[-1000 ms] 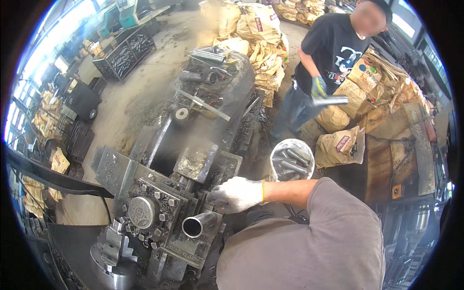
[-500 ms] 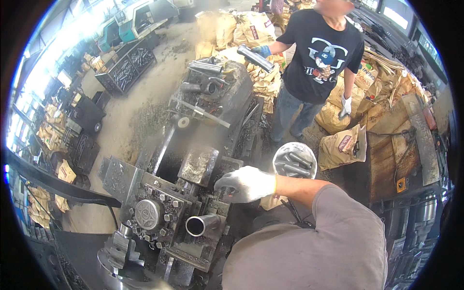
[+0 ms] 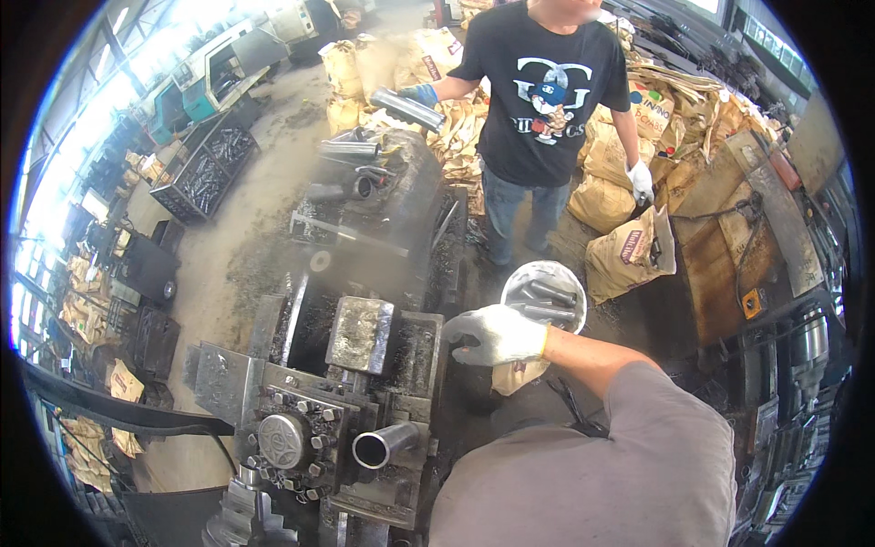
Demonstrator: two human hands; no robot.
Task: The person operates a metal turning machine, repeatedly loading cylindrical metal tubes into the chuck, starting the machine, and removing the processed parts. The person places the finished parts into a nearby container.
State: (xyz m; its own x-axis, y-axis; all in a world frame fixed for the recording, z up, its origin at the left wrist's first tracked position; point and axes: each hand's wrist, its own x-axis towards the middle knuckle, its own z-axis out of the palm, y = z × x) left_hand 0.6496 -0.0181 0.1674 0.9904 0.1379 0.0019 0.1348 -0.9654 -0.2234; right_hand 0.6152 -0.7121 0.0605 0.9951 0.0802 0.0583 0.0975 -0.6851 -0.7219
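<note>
My right hand (image 3: 499, 335), in a white work glove, reaches leftward from a grey-sleeved arm. Its fingers are loosely curled, with a dark gap between thumb and fingers; nothing visible sticks out of it. The hand hangs between the lathe's carriage and a white bucket (image 3: 581, 314) of short metal tubes (image 3: 550, 294). To its left is a metal block (image 3: 362, 334) coated with shavings. Below and left of it, a short steel tube (image 3: 386, 445) rests on the carriage, beside the square bolted tool post (image 3: 283, 441). My left hand is out of the picture.
A co-worker (image 3: 547, 100) in a black T-shirt stands beyond the bucket, holding a metal tube (image 3: 408, 108). More tubes (image 3: 349, 149) lie on the machine's far end. Paper sacks (image 3: 631, 253) stand at the right. The stepped chuck jaws (image 3: 246, 515) are at the lower left.
My right hand has moved right, away from the carriage and toward the bucket. The whole view has shifted slightly. The co-worker still holds the tube.
</note>
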